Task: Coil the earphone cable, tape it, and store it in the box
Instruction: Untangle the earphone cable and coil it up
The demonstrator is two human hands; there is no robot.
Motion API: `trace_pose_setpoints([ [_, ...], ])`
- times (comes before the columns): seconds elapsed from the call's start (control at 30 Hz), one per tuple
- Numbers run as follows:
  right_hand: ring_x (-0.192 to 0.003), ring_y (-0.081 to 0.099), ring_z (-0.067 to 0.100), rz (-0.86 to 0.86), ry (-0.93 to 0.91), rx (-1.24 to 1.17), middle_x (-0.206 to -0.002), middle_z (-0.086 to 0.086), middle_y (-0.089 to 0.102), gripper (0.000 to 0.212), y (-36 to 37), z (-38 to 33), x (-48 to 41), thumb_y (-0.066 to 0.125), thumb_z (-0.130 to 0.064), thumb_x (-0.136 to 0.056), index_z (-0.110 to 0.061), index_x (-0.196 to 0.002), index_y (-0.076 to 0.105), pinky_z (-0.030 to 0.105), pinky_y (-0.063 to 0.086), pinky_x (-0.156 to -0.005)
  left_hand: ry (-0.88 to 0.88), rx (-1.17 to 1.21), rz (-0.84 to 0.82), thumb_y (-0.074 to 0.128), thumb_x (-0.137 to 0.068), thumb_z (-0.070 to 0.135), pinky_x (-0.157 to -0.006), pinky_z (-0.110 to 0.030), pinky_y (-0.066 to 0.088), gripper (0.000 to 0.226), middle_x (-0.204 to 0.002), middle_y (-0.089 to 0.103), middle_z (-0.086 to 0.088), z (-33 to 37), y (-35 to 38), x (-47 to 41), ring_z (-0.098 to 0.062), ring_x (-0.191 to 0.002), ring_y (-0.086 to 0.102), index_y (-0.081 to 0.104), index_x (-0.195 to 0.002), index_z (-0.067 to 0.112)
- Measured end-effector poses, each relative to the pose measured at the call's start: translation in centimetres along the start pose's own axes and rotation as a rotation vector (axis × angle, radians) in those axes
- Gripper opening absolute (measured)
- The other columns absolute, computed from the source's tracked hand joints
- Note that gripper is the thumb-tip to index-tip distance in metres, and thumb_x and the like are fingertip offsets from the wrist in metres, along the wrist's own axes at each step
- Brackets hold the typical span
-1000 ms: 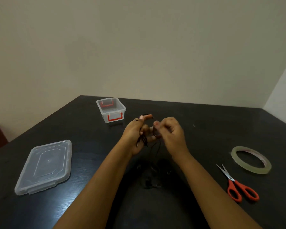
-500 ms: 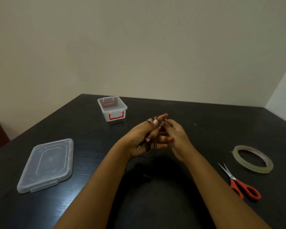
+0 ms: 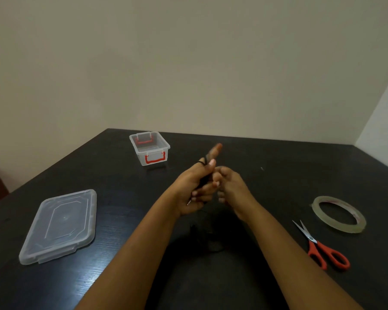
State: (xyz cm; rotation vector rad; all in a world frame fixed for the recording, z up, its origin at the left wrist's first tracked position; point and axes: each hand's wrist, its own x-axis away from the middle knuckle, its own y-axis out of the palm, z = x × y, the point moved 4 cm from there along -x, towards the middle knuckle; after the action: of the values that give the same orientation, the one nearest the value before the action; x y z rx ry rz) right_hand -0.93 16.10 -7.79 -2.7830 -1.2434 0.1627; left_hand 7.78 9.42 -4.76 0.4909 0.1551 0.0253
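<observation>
On the dark table [image 3: 121, 175] the lid [image 3: 61, 225], tape roll [image 3: 341, 228], scissors [image 3: 323, 249] and open box [image 3: 154, 156] lie where they were a second ago. The left hand [image 3: 193, 191] has curled tighter around the earphone cable [image 3: 203, 180], forefinger now raised. The right hand [image 3: 233, 191] has dropped close beside it, fingers bent; whether it pinches a strand cannot be told. Less cable hangs below than before, so the winding is probably nearly done and taping comes next.

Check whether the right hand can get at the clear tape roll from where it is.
Probably yes. The clear tape roll lies flat on the right of the black table, with bare tabletop between it and the right hand; the red-handled scissors lie nearer, out of the path.
</observation>
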Motion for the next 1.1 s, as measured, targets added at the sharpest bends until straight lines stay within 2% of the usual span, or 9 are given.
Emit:
trace_pose_setpoints([
  [0.23, -0.041, 0.03, 0.006, -0.324, 0.117, 0.091, -0.054, -0.004, 0.037, 0.027, 2.4, -0.9, 1.6, 0.042, -0.033, -0.1, -0.014, -0.094, 0.06, 0.02, 0.026, -0.039, 0.207, 0.022, 0.248, 0.037, -0.098, 0.024, -0.033, -0.011, 0.033, 0.062, -0.102, 0.072, -0.012, 1.6, -1.8, 0.3, -0.002, -0.034, 0.04, 0.005, -0.143, 0.052],
  [0.33, -0.041, 0.029, 0.006, -0.344, 0.111, 0.182, -0.053, -0.005, 0.036, 0.029, 1.2, -1.2, 1.4, 0.044, -0.034, -0.099, -0.012, -0.089, 0.06, 0.02, 0.023, -0.04, 0.294, 0.003, 0.342, 0.028, -0.103, 0.023, -0.064, -0.032, 0.058, 0.062, -0.12, 0.066, -0.009, 1.9, -2.8, 0.0, -0.02, -0.085, 0.07, -0.009, -0.142, 0.054],
  [0.4, -0.041, 0.032, 0.005, -0.366, 0.119, 0.282, -0.054, -0.006, 0.039, 0.028, 0.9, -1.1, 1.5, 0.045, -0.032, -0.099, -0.013, -0.089, 0.063, 0.018, 0.026, -0.04, 0.281, -0.063, 0.379, 0.027, -0.103, 0.025, -0.091, -0.057, 0.047, 0.062, -0.135, 0.056, -0.006, 1.7, -3.2, -0.3, -0.029, -0.125, 0.051, -0.011, -0.138, 0.059],
  [0.47, -0.041, 0.035, 0.004, -0.406, 0.15, 0.388, -0.054, -0.008, 0.042, 0.029, 1.0, -0.8, 1.6, 0.047, -0.035, -0.098, -0.016, -0.086, 0.064, 0.018, 0.028, -0.04, 0.281, -0.262, 0.448, 0.031, -0.102, 0.028, -0.101, -0.067, 0.029, 0.063, -0.142, 0.048, -0.001, 1.5, -3.6, -0.2, -0.028, -0.136, 0.036, -0.009, -0.136, 0.062],
  [0.6, -0.043, 0.034, 0.004, -0.466, 0.12, 0.437, -0.052, -0.01, 0.041, 0.032, 0.8, -1.1, 1.8, 0.05, -0.041, -0.096, -0.019, -0.077, 0.063, 0.019, 0.028, -0.043, 0.258, -0.843, 0.504, 0.031, -0.102, 0.029, -0.106, -0.046, 0.034, 0.059, -0.114, 0.067, -0.003, 1.1, -4.4, -0.3, -0.02, -0.116, 0.057, -0.005, -0.133, 0.064],
  [0.73, -0.044, 0.049, -0.003, -0.313, -0.076, 0.392, -0.047, -0.015, 0.053, 0.028, -0.4, -2.9, 1.6, 0.051, -0.03, -0.096, -0.016, -0.076, 0.064, 0.008, 0.037, -0.046, -0.031, -1.127, 0.4, 0.035, -0.1, 0.026, -0.069, -0.04, 0.055, 0.036, -0.087, 0.057, -0.003, 0.0, -4.3, -0.8, -0.016, -0.072, 0.058, 0.034, -0.135, 0.039],
  [0.87, -0.078, 0.067, 0.003, -0.056, -0.331, 0.288, -0.075, -0.003, 0.072, 0.02, -2.7, -3.7, 1.0, 0.061, -0.021, -0.09, -0.009, -0.078, 0.072, 0.013, 0.049, -0.076, -0.176, -0.797, 0.256, 0.024, -0.095, 0.056, -0.047, -0.022, 0.036, 0.048, -0.058, 0.037, 0.003, -0.5, -2.9, -0.3, -0.009, -0.048, 0.034, 0.055, -0.1, 0.02],
  [1.0, -0.067, 0.065, 0.008, -0.032, -0.371, 0.168, -0.07, 0.001, 0.068, 0.01, -2.1, -3.5, 1.1, 0.067, -0.017, -0.084, -0.012, -0.076, 0.07, 0.02, 0.053, -0.065, -0.42, -0.544, -0.168, 0.046, -0.094, 0.039, -0.042, -0.02, 0.025, 0.024, -0.052, 0.031, 0.007, -1.2, -0.8, 0.9, -0.007, -0.044, 0.026, 0.055, -0.099, 0.017],
  [1.1, -0.047, 0.051, 0.004, -0.088, -0.307, -0.023, -0.063, 0.01, 0.056, 0.019, -1.0, -3.3, 1.4, 0.065, -0.029, -0.081, -0.01, -0.075, 0.066, 0.014, 0.043, -0.048, -0.436, -0.338, -0.256, 0.046, -0.091, 0.017, -0.036, -0.014, 0.026, 0.011, -0.048, 0.036, 0.01, -0.8, -1.2, 1.3, -0.002, -0.038, 0.03, 0.05, -0.101, 0.014],
])
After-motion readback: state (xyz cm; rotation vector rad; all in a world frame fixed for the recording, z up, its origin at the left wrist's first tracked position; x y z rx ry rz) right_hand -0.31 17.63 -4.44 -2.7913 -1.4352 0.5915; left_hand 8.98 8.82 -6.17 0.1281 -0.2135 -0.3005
